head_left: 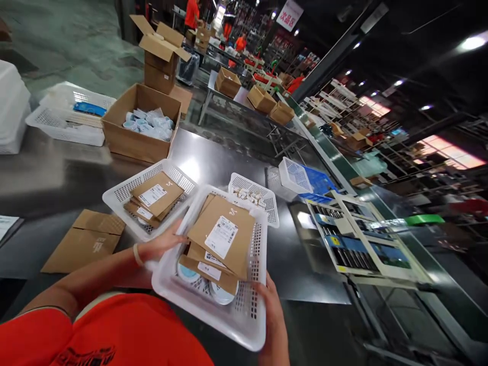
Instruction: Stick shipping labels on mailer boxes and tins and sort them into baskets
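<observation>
Closest in, a person in an orange shirt holds up a white perforated plastic basket [206,317] with both hands. The left hand [160,243], a pale band around its wrist, reaches over the basket's near corner, its fingers [173,236] closed on the rim. The right hand [272,317] grips the basket's right side from below, its fingers [263,291] curled against the wall. Inside the basket lie several kraft mailers [223,236], the top one tilted and bearing a white shipping label [221,236], and beneath them show round pale-blue tins [223,294].

Just past the hands, on a steel counter [213,162], a second white basket [125,195] holds more labelled kraft mailers [156,195]. A smaller white basket [251,195] of little packets [246,195] sits beside it to the right, and a flat cardboard mailer [86,241] lies to the left. Farther along, an open cardboard box [141,122] holds bagged pale-blue items [148,126], with a white crate [70,114] to its left. To the right stands a white rack of dark boxed goods [362,239]. Far off, stacked cartons [160,53] rise near the aisle, and a co-worker in orange [191,14] stands beyond them.
</observation>
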`<state>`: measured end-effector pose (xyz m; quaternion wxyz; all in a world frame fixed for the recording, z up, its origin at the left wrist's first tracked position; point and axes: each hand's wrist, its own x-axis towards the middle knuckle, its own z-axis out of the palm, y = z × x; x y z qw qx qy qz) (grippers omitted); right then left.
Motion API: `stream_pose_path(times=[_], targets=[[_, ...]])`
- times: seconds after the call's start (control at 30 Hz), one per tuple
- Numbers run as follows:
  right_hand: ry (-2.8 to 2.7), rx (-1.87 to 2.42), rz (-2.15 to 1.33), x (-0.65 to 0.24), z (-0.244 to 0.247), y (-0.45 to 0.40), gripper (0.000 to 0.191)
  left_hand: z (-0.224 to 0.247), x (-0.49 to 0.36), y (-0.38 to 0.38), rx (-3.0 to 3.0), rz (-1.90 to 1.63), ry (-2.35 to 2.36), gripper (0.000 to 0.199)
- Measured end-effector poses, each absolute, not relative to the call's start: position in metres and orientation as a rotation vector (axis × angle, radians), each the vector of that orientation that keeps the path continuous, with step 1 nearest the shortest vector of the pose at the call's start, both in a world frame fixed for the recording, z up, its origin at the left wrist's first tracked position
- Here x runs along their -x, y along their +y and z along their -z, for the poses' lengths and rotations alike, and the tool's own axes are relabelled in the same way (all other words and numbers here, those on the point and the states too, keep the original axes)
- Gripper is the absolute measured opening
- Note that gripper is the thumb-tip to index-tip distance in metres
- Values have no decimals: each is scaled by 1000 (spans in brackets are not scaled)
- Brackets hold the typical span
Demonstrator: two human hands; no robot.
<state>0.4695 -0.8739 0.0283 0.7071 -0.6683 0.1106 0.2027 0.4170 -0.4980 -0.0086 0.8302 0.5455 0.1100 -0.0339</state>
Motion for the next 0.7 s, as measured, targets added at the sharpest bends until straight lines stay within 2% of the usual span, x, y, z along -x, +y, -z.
stream_pose_path(times=[0.1, 0.2, 0.33, 0.5, 0.7], targets=[[200, 1452, -378, -475, -50, -833, 68, -28, -429, -446, -1272, 50, 258, 53], [112, 1383, -297, -488, -46, -757, 63, -55, -449, -372, -1349, 37, 281, 59], [30, 1280, -267, -504, -15, -644, 59, -71, -467, -272, -1525, -20, 373, 69], [7, 1164, -308, -508, 31, -547, 54, -60, -467, -194, -1731, -70, 455, 60], [42, 1366, -238, -501, 67, -521, 53, -25, -465, -174, -1558, 17, 462, 93]])
